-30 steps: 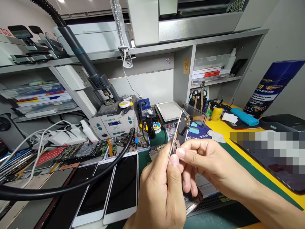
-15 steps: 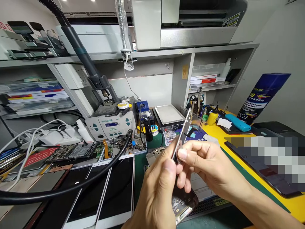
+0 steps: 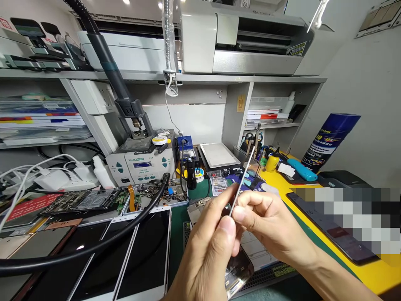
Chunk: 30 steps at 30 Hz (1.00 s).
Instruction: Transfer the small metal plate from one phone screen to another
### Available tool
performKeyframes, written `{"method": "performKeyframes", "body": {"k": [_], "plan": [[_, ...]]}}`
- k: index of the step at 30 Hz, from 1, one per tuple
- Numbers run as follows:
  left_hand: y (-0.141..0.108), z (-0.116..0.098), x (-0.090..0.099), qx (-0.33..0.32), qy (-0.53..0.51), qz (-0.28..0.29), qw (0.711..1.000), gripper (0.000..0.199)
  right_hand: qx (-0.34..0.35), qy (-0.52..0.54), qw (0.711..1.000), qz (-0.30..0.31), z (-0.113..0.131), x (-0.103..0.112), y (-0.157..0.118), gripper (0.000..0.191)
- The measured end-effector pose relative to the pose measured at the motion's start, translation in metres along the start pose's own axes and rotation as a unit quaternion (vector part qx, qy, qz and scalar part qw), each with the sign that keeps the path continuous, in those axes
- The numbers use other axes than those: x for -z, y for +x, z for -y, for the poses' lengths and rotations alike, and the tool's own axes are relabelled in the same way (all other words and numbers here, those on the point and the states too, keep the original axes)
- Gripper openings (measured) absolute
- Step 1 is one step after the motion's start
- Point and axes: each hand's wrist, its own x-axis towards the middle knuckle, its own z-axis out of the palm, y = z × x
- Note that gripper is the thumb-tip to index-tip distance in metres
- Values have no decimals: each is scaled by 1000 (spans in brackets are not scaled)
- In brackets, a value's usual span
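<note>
My left hand (image 3: 208,246) is closed around the lower end of a thin flat phone part (image 3: 243,177), which stands up tilted with its narrow edge toward the camera. Thumb and index finger of my right hand (image 3: 266,219) are pinched at the right face of the same part, near its lower end. Whether a smaller piece is between those fingertips is hidden. Below the hands, an opened phone (image 3: 238,269) shows its inner parts; my left hand covers some of it.
White-framed phones (image 3: 150,251) lie at the left under a black hose (image 3: 103,246). Behind are a soldering station (image 3: 144,165) and a heating plate (image 3: 219,154). A blue spray can (image 3: 332,140) and a dark phone (image 3: 332,230) are at the right.
The view has shifted, showing more above the shelf. The thin part has turned, so its edge now shows where its inner face was visible. Both hands keep their grip.
</note>
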Motion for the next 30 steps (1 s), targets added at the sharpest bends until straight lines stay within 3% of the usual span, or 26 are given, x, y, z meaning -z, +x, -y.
{"method": "performKeyframes", "body": {"k": [10,17,25,30], "plan": [[-4,5,2,-20,-1,-18,1000,56,26,-38,999,2,-3,4,-1,15],[-7,-3,-4,-20,-6,-44,999,52,22,-61,998,-7,-2,3,-3,20],[-1,4,2,-15,-35,-15,999,55,24,-33,999,-4,-3,0,-2,18],[5,6,3,-8,-140,38,989,54,28,-3,1000,-14,-7,-2,0,19]]}}
